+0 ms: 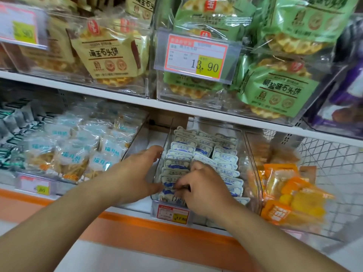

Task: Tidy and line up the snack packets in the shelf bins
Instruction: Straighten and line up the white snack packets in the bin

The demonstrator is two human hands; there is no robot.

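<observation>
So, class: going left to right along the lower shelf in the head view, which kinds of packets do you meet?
Clear packets with pale blue labels → white-and-blue packets in the clear bin → orange packets.

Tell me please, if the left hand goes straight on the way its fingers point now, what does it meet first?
Most likely the clear bin wall: the left hand already lies along that wall, fingers at its edge. Past it stand the white-blue packets. Depth is unclear.
</observation>
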